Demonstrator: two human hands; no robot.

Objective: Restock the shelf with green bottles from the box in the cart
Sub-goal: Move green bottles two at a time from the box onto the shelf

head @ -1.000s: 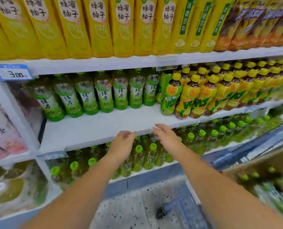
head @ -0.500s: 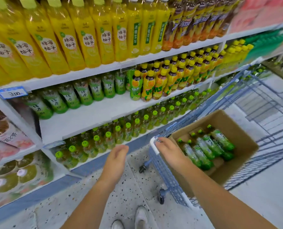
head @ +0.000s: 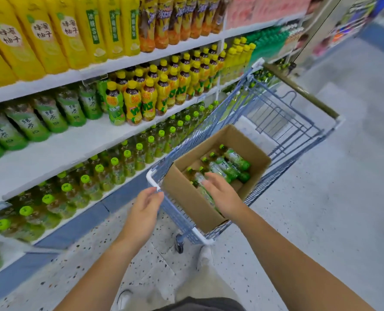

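My right hand (head: 220, 194) is just right of the centre of the frame, reached down into the open cardboard box (head: 186, 200), with the fingers spread fairly straight and wide over the green bottles (head: 236, 159) lying on their sides inside. It holds nothing, and I cannot tell whether the fingertips touch the nearest bottle or sit just above it. The box stands in the near end of the blue wire cart (head: 151, 179), which runs from the centre toward the upper right of the frame. My left hand (head: 145, 207) is left of the box, outside the cart, with the fingers loosely bent and nothing in them. Its fingertips are right at the cart's white corner, though I cannot say whether they touch it. Across the left half of the frame is the shelf (head: 58, 149): its front strip is bare white board, and a row of green-labelled tea bottles (head: 49, 117) stands at the back. Beside them, toward the centre top, are yellow-capped bottles (head: 150, 99). On the board above stand tall yellow bottles (head: 42, 34), and on the one below, small bottles with bright green caps (head: 101, 173). The speckled floor (head: 321, 198) fills the right side, and a pale shoe (head: 205, 259) shows near the bottom centre, just below the cart.
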